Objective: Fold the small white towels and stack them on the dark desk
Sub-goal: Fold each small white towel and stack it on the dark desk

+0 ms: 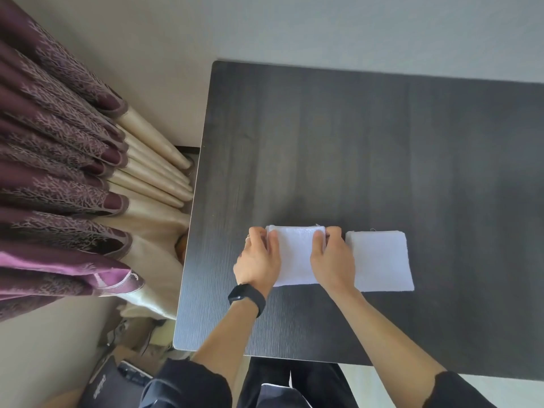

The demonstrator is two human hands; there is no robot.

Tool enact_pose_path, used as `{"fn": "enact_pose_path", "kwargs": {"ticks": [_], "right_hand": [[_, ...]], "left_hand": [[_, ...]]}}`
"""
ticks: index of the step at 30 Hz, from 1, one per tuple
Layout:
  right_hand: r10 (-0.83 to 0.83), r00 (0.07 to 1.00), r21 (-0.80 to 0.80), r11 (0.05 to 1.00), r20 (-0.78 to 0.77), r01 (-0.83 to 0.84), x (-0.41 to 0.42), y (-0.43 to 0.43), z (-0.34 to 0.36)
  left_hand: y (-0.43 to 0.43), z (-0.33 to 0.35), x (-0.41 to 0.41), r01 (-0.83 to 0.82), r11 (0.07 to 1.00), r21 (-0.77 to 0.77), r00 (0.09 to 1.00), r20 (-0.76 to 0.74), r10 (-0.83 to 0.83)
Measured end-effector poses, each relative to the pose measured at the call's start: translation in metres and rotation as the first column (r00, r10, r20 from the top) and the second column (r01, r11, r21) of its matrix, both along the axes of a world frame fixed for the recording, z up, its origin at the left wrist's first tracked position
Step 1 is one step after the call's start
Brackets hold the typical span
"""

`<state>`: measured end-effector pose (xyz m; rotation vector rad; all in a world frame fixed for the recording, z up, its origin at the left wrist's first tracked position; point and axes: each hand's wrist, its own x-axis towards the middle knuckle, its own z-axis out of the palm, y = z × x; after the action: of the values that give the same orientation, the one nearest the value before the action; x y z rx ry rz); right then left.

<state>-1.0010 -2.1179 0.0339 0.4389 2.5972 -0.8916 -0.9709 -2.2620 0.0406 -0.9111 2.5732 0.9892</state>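
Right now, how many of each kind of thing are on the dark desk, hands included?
White towel piles: 2, the held pile and the free pile beside it.
Hands: 2, the left hand and the right hand, both gripping the held pile.
Total: 4.

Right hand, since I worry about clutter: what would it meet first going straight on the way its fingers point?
Nothing nearby: past the right hand and its towel lies bare dark desk, likely until the wall.

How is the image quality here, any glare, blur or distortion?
Head view: a pale sheen lies across the dark desk; the held towel and the folded towel beside it look washed out; wide-angle distortion skews the desk edges; no obvious blur.
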Motion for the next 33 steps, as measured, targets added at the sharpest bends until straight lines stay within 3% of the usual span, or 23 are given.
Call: {"fn": "enact_pose_path", "kwargs": {"ticks": [3, 5, 7, 9, 12, 16, 24, 33], "right_hand": [[0.063, 0.995, 0.057, 0.997, -0.081, -0.059, 0.011, 0.004, 0.009], [0.132, 0.98, 0.091, 0.989, -0.151, -0.119, 0.023, 0.01, 0.012], [0.221, 0.948, 0.132, 0.972, -0.231, -0.194, 0.032, 0.014, 0.011], [0.355, 0.899, 0.22, 0.927, -0.256, -0.304, 0.034, 0.012, 0.006], [0.489, 0.853, 0.309, 0.852, -0.181, -0.423, 0.032, 0.004, -0.006], [0.505, 0.859, 0.332, 0.828, -0.09, -0.452, 0.035, 0.003, -0.026], [0.491, 0.866, 0.337, 0.835, -0.1, -0.435, 0.035, 0.006, -0.037], [0.511, 0.859, 0.249, 0.837, -0.033, -0.488, 0.026, 0.009, -0.004]], "left_hand": [[-0.005, -0.003, 0.011, 0.052, 0.996, -0.075, 0.982, -0.175, -0.064], [-0.005, -0.008, 0.023, 0.202, 0.947, -0.249, 0.935, -0.238, -0.262], [-0.003, -0.014, 0.032, 0.383, 0.845, -0.373, 0.856, -0.202, -0.477], [-0.001, -0.017, 0.033, 0.495, 0.775, -0.391, 0.811, -0.112, -0.574], [-0.002, -0.027, 0.025, 0.536, 0.754, -0.378, 0.814, -0.006, -0.581], [-0.01, -0.04, 0.022, 0.567, 0.73, -0.381, 0.799, 0.036, -0.601], [-0.009, -0.052, 0.019, 0.572, 0.734, -0.366, 0.797, 0.038, -0.602], [0.001, -0.014, 0.011, 0.608, 0.718, -0.339, 0.791, 0.174, -0.587]]}}
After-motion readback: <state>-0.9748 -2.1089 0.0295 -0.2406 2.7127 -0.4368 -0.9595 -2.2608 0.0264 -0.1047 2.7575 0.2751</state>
